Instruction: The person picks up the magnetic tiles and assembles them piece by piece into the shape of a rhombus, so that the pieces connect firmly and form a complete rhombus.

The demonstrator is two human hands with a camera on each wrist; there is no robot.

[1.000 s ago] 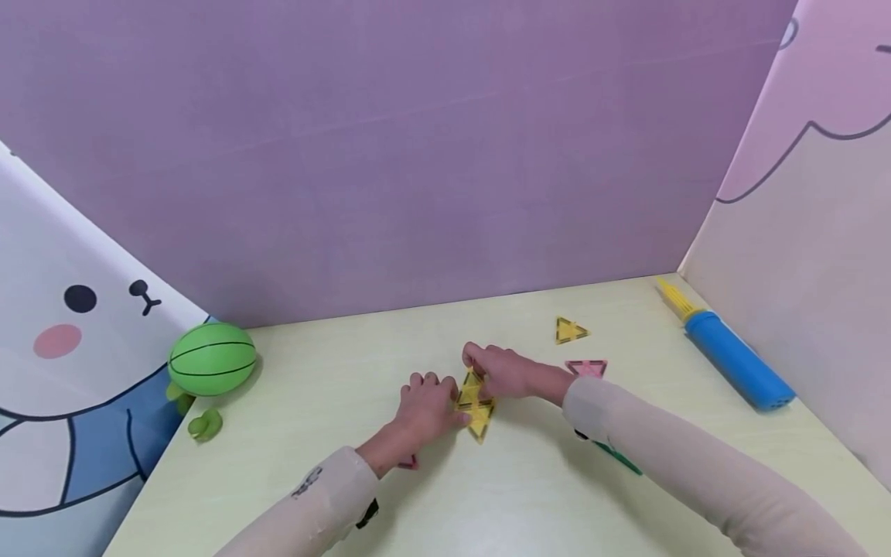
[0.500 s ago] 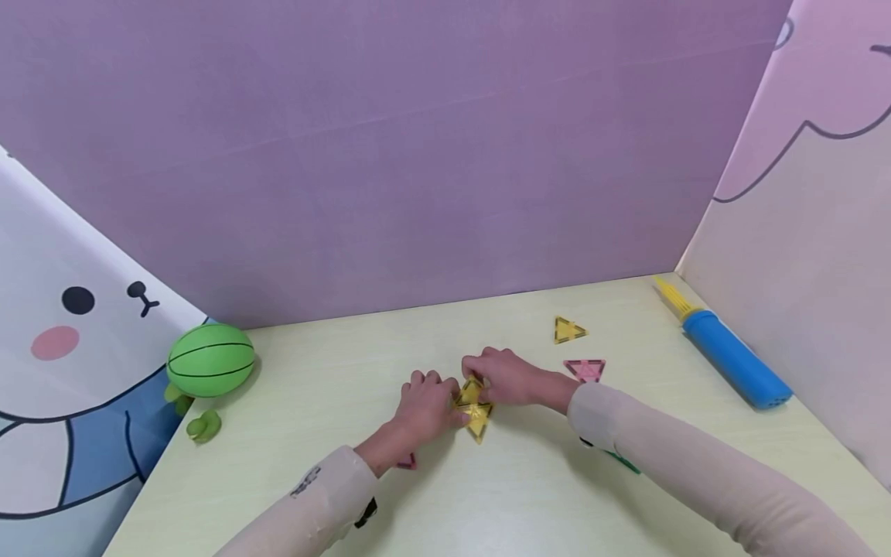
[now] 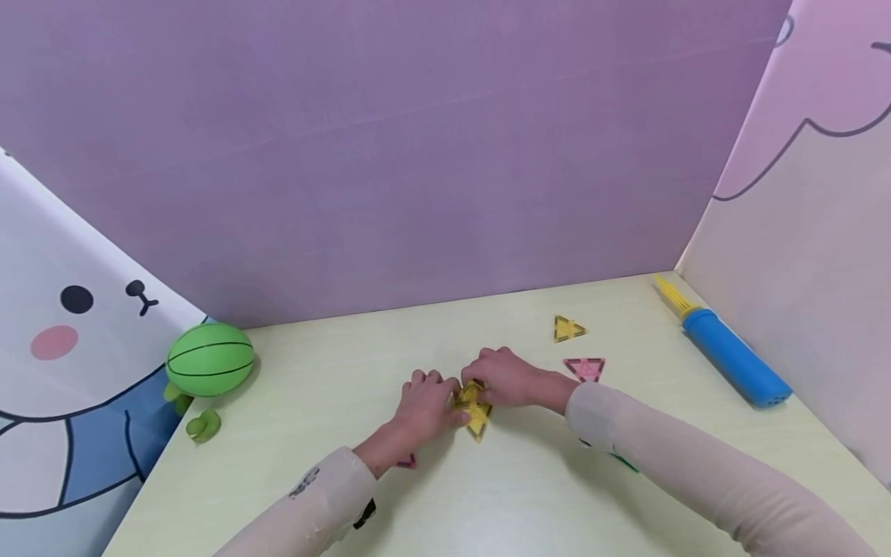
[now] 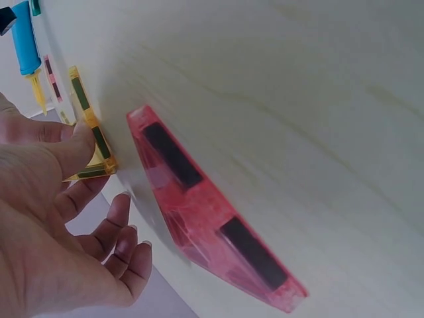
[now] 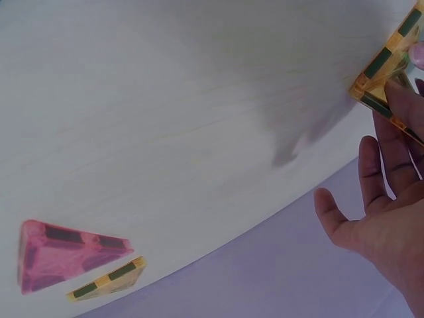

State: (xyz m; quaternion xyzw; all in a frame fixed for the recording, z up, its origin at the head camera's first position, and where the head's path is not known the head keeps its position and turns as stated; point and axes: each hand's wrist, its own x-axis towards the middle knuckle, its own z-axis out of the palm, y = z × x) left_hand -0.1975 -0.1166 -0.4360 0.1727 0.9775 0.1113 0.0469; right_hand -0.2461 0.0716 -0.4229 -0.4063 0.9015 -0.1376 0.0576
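Note:
Two yellow see-through triangular magnetic tiles, an upper one (image 3: 472, 391) and a lower one (image 3: 479, 424), meet at an edge between the hands. My left hand (image 3: 423, 410) pinches the joined pair from the left, thumb on the near side. On the other side my right hand (image 3: 506, 377) pinches the upper tile near its top. In the left wrist view the yellow tiles (image 4: 101, 140) stand at an angle to each other, and a pink triangular tile (image 4: 202, 205) lies close by the left hand. Fingers partly cover the yellow pair in the right wrist view.
Beyond the right forearm lie a yellow tile (image 3: 568, 329) and a pink tile (image 3: 587, 369); a green piece (image 3: 625, 463) is mostly under that sleeve. A blue hand pump (image 3: 738, 360) lies at right. At left sit a green ball (image 3: 212, 360) and a small green toy (image 3: 204, 425).
The right hand has come down slightly, and the upper yellow tile has tipped lower toward the other one. The left hand keeps its place.

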